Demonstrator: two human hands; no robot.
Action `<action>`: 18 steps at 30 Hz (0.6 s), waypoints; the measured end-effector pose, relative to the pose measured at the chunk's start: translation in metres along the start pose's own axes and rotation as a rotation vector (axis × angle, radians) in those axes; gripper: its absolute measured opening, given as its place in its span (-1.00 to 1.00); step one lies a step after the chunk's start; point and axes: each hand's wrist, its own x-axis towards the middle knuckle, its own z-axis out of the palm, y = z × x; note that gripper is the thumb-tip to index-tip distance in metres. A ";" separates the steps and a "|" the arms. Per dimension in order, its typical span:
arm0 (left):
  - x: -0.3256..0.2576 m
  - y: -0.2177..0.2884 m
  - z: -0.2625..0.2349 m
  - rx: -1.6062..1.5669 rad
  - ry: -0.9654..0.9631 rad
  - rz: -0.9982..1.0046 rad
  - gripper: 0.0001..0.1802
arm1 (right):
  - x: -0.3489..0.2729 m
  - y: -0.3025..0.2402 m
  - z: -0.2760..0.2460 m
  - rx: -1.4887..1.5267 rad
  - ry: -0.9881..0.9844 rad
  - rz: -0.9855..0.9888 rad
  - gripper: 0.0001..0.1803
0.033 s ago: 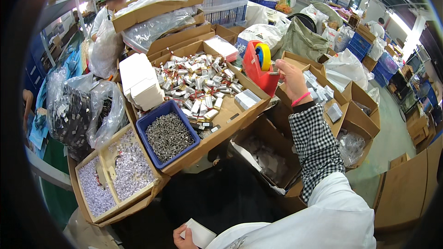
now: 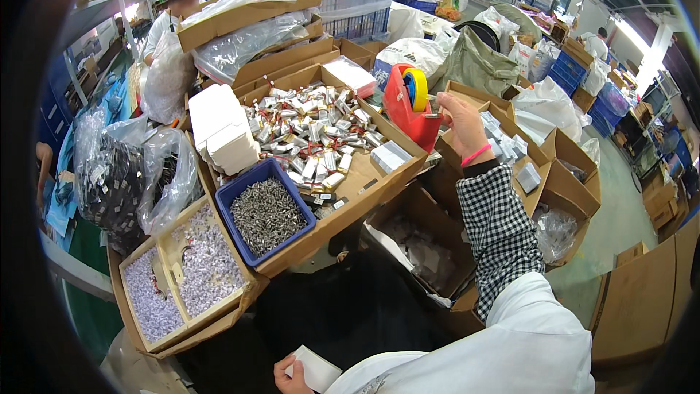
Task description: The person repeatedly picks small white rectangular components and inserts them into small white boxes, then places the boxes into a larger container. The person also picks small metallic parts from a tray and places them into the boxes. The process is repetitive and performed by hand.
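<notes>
My right hand (image 2: 461, 125) reaches out in a checked cuff and pink wristband to a red tape dispenser (image 2: 403, 113) carrying a yellow and blue tape roll (image 2: 415, 89). Its fingertips are pinched together at the dispenser's cutting end, apparently on the tape's loose end. My left hand (image 2: 290, 377) is low at the frame's bottom edge, close to my body, and holds a small white box (image 2: 318, 368). The dispenser stands on the right rim of a wide cardboard tray (image 2: 364, 182) strewn with several small silver packets (image 2: 313, 131).
A blue bin (image 2: 235, 191) of grey parts and a cardboard box (image 2: 138, 321) of pale bits sit at front left. White boxes (image 2: 219, 131) are stacked behind them. Open cartons (image 2: 561, 168) lie to the right. Another person (image 2: 171, 14) works at back left.
</notes>
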 end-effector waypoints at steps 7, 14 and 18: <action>-0.005 0.008 0.003 -0.067 0.025 -0.002 -0.80 | -0.023 0.018 -0.006 -0.055 0.198 0.107 -0.75; -0.005 0.016 0.001 -0.015 0.024 -0.046 -0.78 | -0.031 0.041 -0.006 0.260 0.194 0.114 -0.82; -0.002 0.014 0.004 -0.030 0.023 -0.036 -0.78 | -0.030 0.027 -0.010 0.258 0.140 0.179 -0.85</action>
